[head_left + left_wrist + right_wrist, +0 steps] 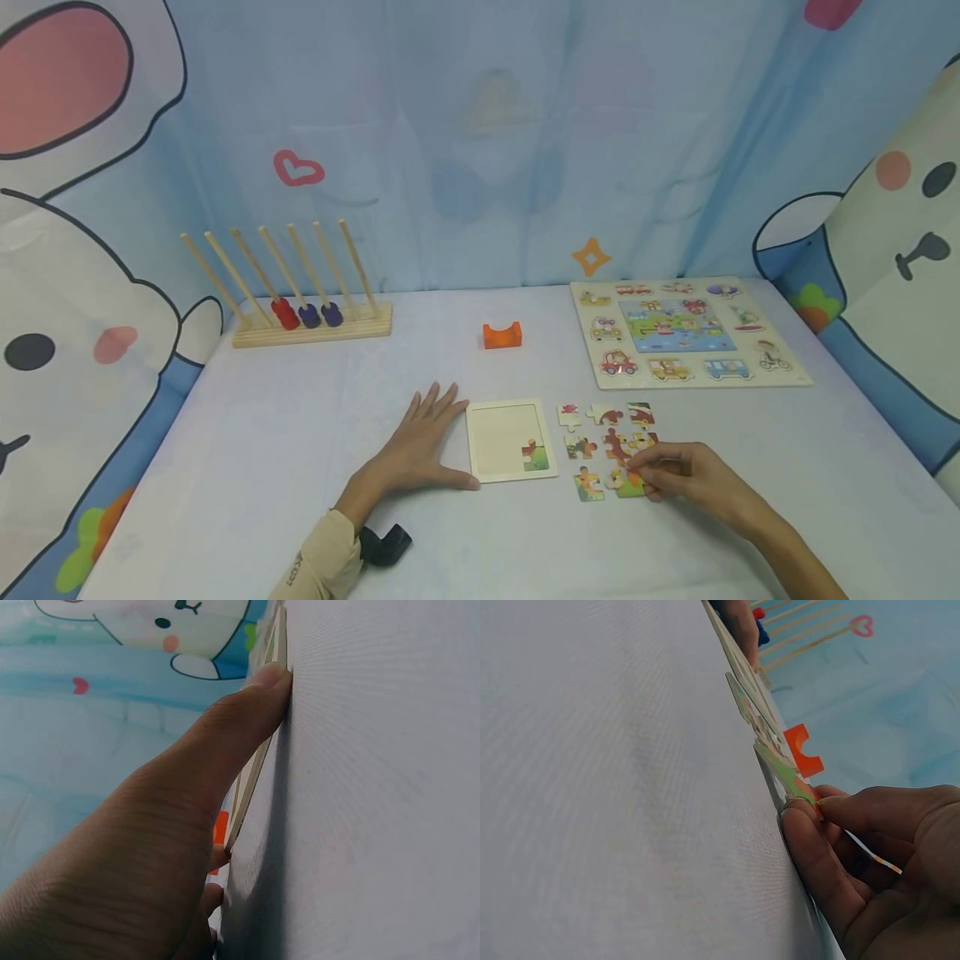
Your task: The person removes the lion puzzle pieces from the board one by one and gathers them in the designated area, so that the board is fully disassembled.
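Note:
My left hand (422, 442) lies with fingers spread at the left side of a square wooden puzzle tray (491, 437). Its thumb presses the near left corner, and a fingertip touches the far left corner. One puzzle piece (536, 455) sits in the tray's near right corner. To the right of the tray, my right hand (701, 479) pinches a green and orange puzzle piece (784, 774) between thumb and fingers, low over the cloth. Several loose picture pieces (589, 483) lie face up between the tray and this hand.
An orange curved block (502, 336) stands behind the tray. At the back left is a wooden peg rack (315, 332) with red and dark blue beads. A large picture board (611, 379) lies at the back right. A printed blue curtain (465, 167) hangs behind the white-clothed table (225, 483).

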`<state>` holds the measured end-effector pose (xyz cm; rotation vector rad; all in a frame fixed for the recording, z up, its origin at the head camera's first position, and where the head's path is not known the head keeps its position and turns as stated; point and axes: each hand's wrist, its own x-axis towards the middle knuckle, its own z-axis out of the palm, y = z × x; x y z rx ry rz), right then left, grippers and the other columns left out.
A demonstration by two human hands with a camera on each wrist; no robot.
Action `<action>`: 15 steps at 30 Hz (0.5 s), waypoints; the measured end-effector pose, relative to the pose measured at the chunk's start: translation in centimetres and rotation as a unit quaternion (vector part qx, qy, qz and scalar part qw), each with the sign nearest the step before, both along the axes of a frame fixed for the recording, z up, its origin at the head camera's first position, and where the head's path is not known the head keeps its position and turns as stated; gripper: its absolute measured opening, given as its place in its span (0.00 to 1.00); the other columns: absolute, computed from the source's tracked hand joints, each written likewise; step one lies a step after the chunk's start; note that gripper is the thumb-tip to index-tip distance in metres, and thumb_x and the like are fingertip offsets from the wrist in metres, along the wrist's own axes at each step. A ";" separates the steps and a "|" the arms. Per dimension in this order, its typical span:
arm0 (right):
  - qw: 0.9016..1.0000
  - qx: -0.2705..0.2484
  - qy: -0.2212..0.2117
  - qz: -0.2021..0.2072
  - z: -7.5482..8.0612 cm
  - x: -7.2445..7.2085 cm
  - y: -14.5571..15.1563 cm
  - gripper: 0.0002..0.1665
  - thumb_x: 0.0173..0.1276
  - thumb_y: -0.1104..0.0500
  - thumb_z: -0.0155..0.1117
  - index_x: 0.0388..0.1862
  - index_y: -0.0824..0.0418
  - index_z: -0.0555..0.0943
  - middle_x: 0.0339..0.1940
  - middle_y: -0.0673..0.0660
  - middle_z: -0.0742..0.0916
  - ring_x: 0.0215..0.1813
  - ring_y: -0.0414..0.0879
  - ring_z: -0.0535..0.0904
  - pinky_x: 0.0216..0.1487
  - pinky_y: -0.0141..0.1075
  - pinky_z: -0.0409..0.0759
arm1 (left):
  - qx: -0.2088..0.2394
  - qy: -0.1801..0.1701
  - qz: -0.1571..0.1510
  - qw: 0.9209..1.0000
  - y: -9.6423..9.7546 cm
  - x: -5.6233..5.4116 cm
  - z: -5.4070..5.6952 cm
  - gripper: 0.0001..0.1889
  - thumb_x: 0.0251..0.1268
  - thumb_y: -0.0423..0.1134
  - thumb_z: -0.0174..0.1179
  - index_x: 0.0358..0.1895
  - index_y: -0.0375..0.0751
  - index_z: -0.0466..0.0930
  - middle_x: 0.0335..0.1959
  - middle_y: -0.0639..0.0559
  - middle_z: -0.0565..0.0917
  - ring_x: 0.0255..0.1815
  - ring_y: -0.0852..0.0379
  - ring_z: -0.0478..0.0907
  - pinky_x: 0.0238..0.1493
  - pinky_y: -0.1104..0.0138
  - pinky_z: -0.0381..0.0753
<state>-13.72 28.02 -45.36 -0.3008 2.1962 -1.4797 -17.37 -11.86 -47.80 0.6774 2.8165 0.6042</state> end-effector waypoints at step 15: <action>0.998 0.041 0.038 0.008 0.2 0.2 -0.6 0.19 0.67 0.58 0.63 0.49 0.72 0.80 0.36 0.62 0.85 0.31 0.43 0.83 0.34 0.37 0.85 | 0.004 -0.001 -0.003 1.000 0.0 0.0 0.1 0.59 0.37 0.75 0.64 0.75 0.49 0.54 0.79 0.51 0.45 0.79 0.50 0.33 0.76 0.52 0.32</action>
